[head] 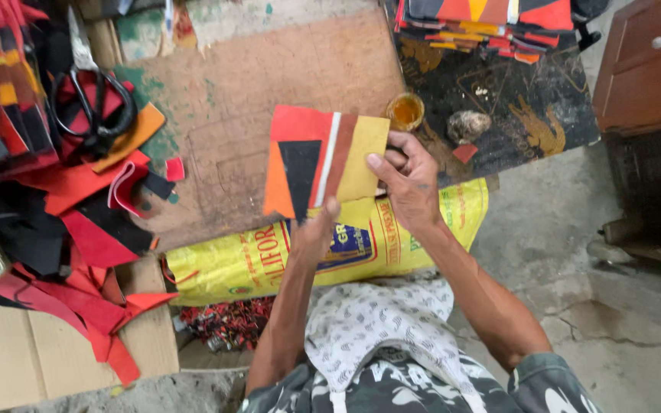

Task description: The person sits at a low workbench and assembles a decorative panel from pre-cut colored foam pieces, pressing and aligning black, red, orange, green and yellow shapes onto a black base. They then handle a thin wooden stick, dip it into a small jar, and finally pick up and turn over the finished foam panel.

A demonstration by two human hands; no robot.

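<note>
Yellow woven sack (392, 237) lay flat across worktable's near edge, stretching from left of centre to right, partly hidden behind person's forearms. Printed on it: red lettering, green lettering at right end, dark blue panel near middle. Brown cardboard box (47, 359) sat at lower left, plain flaps open, red and black scraps spilling over it. No screens or signs in view.

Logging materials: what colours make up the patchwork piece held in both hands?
Patchwork piece: red, orange, black, white stripe, brown, mustard yellow. Head view.
</note>
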